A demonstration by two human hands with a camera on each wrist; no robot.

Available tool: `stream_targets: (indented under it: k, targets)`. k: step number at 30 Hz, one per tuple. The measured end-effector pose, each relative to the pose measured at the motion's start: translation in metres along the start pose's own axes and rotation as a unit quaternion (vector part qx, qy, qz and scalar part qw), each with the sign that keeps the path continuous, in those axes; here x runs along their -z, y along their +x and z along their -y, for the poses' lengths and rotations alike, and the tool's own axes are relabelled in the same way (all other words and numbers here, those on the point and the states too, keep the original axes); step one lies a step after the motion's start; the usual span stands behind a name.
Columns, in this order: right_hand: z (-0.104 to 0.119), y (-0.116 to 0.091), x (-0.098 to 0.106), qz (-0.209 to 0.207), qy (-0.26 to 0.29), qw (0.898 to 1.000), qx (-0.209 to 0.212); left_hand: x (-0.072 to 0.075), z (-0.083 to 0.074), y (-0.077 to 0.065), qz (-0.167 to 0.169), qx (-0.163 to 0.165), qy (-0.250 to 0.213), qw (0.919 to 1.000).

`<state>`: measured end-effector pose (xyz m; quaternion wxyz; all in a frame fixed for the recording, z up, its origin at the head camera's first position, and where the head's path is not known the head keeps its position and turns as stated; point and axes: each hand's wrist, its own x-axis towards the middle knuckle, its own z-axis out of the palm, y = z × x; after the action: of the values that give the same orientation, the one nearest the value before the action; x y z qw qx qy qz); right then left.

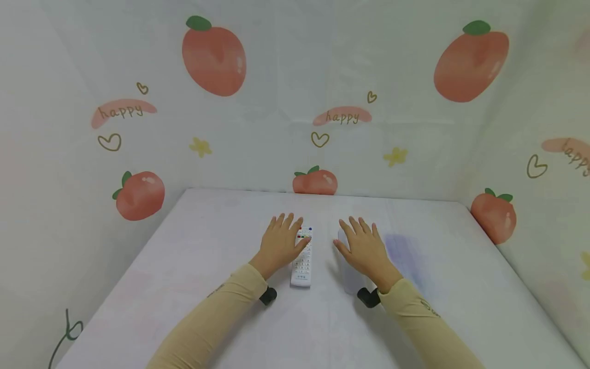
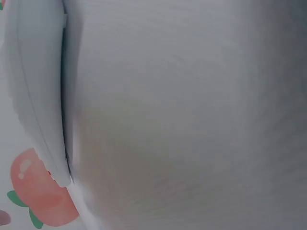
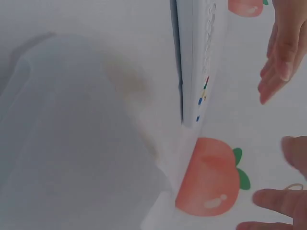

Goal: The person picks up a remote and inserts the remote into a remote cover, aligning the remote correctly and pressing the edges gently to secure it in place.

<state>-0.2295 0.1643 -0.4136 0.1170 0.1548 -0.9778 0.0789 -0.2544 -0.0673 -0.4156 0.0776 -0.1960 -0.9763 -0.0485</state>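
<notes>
A white remote control (image 1: 301, 271) with several rows of buttons lies lengthwise on the table. My left hand (image 1: 280, 243) hovers beside and partly over its upper end, fingers spread, holding nothing. The left wrist view shows the side of the remote (image 2: 41, 91), with no fingers in sight. To the right, a pale, translucent flat piece (image 1: 351, 279), perhaps a sleeve or bag, lies partly hidden under my right hand (image 1: 366, 251), whose fingers are also spread and hold nothing. The right wrist view shows this piece (image 3: 76, 129) close up, its edge rounded; its exact kind is unclear.
The white table (image 1: 207, 230) meets a cloth backdrop (image 1: 276, 143) printed with fruit, hearts and words at the back and sides. A bluish-purple patch (image 1: 405, 256) marks the table right of my right hand. Black wrist mounts (image 1: 369, 297) sit under the sleeves.
</notes>
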Motion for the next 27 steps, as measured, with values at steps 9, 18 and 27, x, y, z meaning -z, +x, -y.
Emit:
stream_targets:
  k: [9,18,27]
  targets:
    - [0.001,-0.003,0.002,0.015,0.008,1.000,-0.005,0.001,-0.002,0.002,0.024,0.035,-0.042,0.9982]
    - [0.005,-0.002,0.005,0.054,0.055,0.997,-0.033,0.001,0.001,0.004,0.049,0.050,-0.073,0.9949]
    - [0.017,0.006,0.003,0.082,0.171,0.980,-0.050,0.010,0.007,0.005,0.091,0.089,-0.220,0.9670]
